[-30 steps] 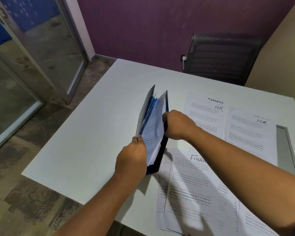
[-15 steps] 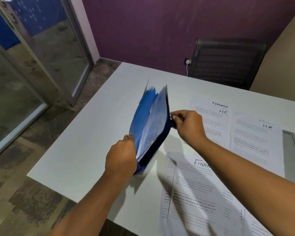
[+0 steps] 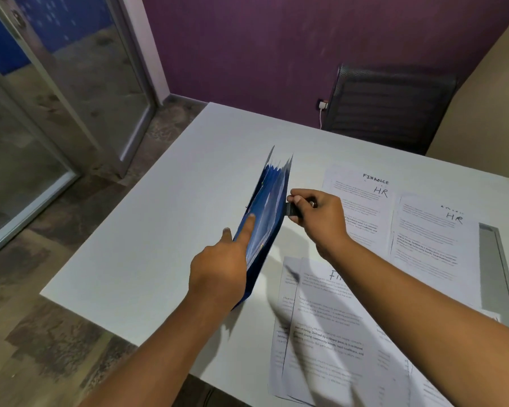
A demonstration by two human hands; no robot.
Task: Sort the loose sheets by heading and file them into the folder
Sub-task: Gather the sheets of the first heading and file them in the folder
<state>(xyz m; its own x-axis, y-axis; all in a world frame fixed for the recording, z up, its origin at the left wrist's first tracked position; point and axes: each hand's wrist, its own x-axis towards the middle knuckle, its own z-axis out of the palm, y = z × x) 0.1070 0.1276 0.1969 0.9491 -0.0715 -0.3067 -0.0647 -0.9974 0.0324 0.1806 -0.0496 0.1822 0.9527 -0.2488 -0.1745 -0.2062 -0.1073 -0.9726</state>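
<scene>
Off the table's left edge stood a glass door (image 3: 71, 98), and then the white table (image 3: 159, 230) itself. Left hand (image 3: 218, 274) there, near the middle of the near edge: forefinger (image 3: 247, 230) stretched straight and laid against a blue divider, thumb sticking up just beside the front cover, other fingers hidden from the camera. And the folder (image 3: 269, 201), blue, fanned open at the top, stood on its bottom edge about mid-table, its near corner close to the near edge, pale papers showing between the dividers. Right hand (image 3: 321, 218) came next, fingers curled tight around a dark tab (image 3: 292, 210) on the folder's back cover. Right of that, flat on the table, lay a sheet headed FINANCE and HR (image 3: 362, 207), beside it a sheet marked HR (image 3: 432, 245) towards the right edge. At the near edge, under the right forearm, sat an overlapping Finance pile (image 3: 329, 333), heading partly covered. Beyond the far edge, a dark mesh chair (image 3: 391, 113). A grey strip (image 3: 494, 259) ran along the table's right edge.
</scene>
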